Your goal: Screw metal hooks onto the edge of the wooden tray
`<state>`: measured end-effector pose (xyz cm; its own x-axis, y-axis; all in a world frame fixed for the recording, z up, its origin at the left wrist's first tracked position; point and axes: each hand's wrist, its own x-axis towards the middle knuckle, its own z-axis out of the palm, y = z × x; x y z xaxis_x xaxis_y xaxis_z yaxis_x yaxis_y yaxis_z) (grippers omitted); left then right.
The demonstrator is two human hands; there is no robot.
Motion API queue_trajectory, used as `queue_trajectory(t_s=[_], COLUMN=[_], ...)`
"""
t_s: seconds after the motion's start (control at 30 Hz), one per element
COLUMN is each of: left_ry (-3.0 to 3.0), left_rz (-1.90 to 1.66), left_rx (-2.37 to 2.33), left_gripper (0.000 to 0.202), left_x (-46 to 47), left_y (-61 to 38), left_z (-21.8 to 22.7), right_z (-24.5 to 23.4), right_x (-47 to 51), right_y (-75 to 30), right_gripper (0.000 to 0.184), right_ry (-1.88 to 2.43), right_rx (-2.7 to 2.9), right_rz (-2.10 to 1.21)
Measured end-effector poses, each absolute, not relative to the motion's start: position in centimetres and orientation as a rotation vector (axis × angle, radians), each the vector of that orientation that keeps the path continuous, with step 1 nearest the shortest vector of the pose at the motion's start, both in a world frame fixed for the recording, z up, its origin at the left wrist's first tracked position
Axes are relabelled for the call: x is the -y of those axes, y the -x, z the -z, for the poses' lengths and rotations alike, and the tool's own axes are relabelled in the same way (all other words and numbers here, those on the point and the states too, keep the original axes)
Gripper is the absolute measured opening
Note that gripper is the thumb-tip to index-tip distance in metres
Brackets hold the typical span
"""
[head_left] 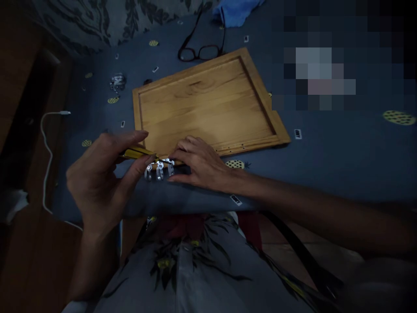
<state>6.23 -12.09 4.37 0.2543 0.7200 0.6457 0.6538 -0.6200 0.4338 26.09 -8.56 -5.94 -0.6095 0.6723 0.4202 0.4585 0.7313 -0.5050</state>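
Observation:
My left hand [103, 184] is closed around a yellow-handled screwdriver [138, 153], whose thin dark shaft points right, down toward several small silvery metal fittings [160, 168]. These curved fittings sit in a row along the near left edge of a framed wooden panel [202, 104]. My right hand [201, 164] lies at that same edge, its thumb and fingers pinching the rightmost fitting against the wood. Exactly where the screwdriver tip touches is too small to tell. Small dark holes dot the panel's near edge, right of my right hand.
Eyeglasses [199, 52] rest behind the panel, near a blue cloth [239, 12]. More shiny metal pieces [117, 81] lie at the far left of the pineapple-patterned tablecloth [339, 161]. A white cable [48, 152] hangs down at the left. The upper right is pixelated.

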Motion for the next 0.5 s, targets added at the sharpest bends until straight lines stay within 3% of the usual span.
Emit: queue_trajectory(t_s=[0.5], left_ry=[-2.416], left_rz=[-1.266], left_rx=[-1.159], left_gripper=[0.045], left_x=[11.4], left_y=[-5.5], left_z=[-5.4], right_z=[5.9], right_x=[8.5], right_y=[-26.2], right_gripper=[0.057], right_ry=[0.842], right_rx=[2.321], right_rz=[-0.493])
